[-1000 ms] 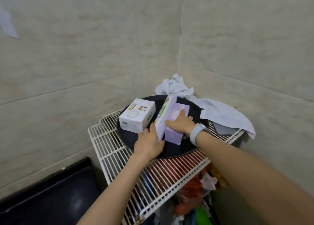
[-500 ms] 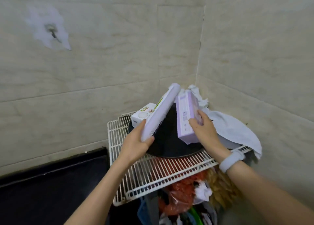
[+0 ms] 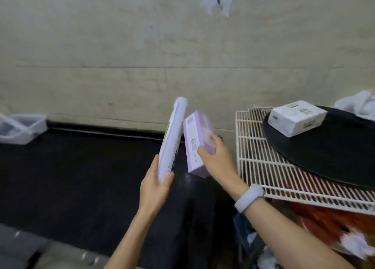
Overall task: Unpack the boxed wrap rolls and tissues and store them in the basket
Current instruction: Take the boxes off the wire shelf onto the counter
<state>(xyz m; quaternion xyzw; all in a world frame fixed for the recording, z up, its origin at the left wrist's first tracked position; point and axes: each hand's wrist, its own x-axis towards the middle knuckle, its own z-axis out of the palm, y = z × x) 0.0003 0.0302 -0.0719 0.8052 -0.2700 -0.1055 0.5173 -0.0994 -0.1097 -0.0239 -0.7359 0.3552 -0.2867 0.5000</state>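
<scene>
While the left hand is clamping its fingers on the lower end of a long, smooth white wrap box, the right hand is gripping a shorter glossy lilac box. Half a second ago both boxes were above the black round tray on the white wire rack; now they are hanging over the dark counter, left of the rack. Both long axes are pointing up, tilted slightly. A soft white tissue pack is staying on the tray.

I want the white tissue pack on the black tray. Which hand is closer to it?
Right. The right hand holds a purple box just left of the rack, nearer the tissue pack. The left hand is farther left.
</scene>
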